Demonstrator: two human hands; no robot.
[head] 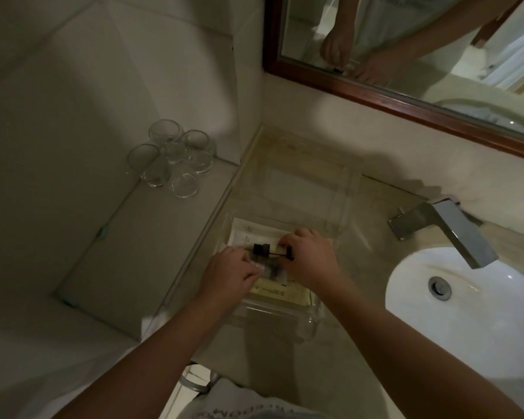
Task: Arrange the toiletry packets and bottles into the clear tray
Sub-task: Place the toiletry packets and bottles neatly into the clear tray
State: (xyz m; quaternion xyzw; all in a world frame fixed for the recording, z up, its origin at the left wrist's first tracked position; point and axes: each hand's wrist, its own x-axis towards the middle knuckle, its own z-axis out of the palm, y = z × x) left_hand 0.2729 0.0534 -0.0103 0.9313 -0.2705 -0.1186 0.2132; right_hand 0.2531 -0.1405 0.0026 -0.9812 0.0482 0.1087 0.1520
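A clear tray (pixel 310 320) rests on the beige counter left of the sink. White and cream toiletry packets (pixel 273 290) lie flat inside it, more of them at its far end (pixel 248 234). My left hand (pixel 229 273) and my right hand (pixel 310 257) are both over the tray, fingers closed on small clear bottles with black caps (pixel 260 251). A black cap (pixel 289 254) shows at my right fingertips. The bottles' bodies are largely hidden by my hands. A second clear tray or lid (pixel 324 182) sits behind, toward the wall.
Several upturned drinking glasses (pixel 173 158) stand on a ledge at the left. A chrome tap (pixel 445 231) and white basin (pixel 466 303) are at the right. A wood-framed mirror (pixel 406 101) hangs above, reflecting my hands.
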